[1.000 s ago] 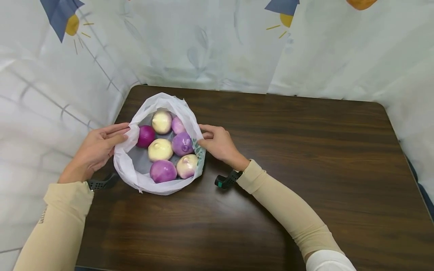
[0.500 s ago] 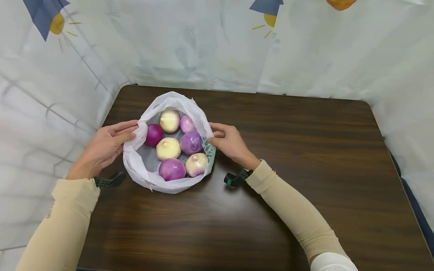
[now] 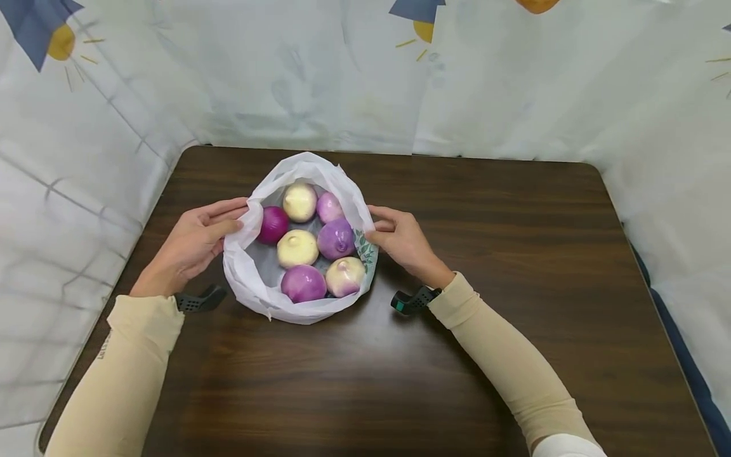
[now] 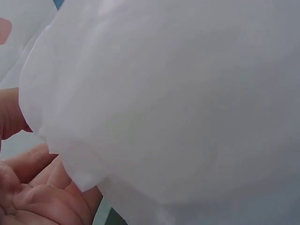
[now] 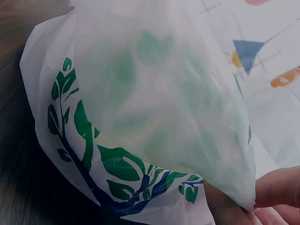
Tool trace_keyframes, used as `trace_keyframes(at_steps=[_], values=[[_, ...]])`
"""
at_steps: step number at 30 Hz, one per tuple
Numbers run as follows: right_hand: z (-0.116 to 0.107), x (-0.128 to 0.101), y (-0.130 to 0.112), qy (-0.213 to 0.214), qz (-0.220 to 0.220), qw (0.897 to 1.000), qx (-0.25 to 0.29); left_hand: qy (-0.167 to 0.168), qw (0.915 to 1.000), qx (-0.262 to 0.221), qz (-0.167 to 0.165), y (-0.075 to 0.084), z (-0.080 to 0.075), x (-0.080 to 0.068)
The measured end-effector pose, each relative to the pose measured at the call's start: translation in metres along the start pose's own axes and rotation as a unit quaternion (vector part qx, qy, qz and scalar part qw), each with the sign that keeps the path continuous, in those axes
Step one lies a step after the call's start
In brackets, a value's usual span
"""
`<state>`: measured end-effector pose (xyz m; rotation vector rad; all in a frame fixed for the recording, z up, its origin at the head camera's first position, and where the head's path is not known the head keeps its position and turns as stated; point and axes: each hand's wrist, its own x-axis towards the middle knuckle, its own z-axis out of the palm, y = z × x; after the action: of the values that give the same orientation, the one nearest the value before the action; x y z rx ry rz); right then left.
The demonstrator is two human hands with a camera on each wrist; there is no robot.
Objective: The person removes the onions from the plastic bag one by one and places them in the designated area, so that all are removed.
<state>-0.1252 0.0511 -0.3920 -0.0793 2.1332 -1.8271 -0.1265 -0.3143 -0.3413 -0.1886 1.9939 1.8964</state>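
Observation:
A white plastic bag [image 3: 251, 282] with its mouth rolled open stands on the dark wooden table in the head view. Inside it lie several onions: a dark red one [image 3: 273, 225], paler purple ones such as the front one [image 3: 303, 284], and cream ones such as the middle one [image 3: 297, 247]. My left hand [image 3: 197, 241] pinches the left side of the folded rim between thumb and fingers. On the opposite side my right hand [image 3: 402, 242] pinches the rim by a green leaf print [image 5: 119, 164], seen larger in the right wrist view. White plastic covers most of the left wrist view.
The brown table [image 3: 485, 285] stretches right of and in front of the bag. A pale patterned curtain [image 3: 365, 82] hangs behind its back edge and along the sides. Black straps [image 3: 415, 299] sit on both wrists.
Both hands and the bag of onions have moved to the right across the table, the grips on the rim unchanged. The head view has also swung slightly right.

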Motion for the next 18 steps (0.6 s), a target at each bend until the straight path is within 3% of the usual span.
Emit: trace_keyframes(at_steps=[9,18], values=[[-0.017,-0.010,0.008,0.004,0.004,1.000,0.001,-0.037,0.9981,-0.042,0.026,0.000,0.019,0.002],[-0.043,-0.026,0.009,-0.002,0.001,0.999,-0.041,-0.036,0.9993,-0.004,0.014,0.001,0.045,0.005]])
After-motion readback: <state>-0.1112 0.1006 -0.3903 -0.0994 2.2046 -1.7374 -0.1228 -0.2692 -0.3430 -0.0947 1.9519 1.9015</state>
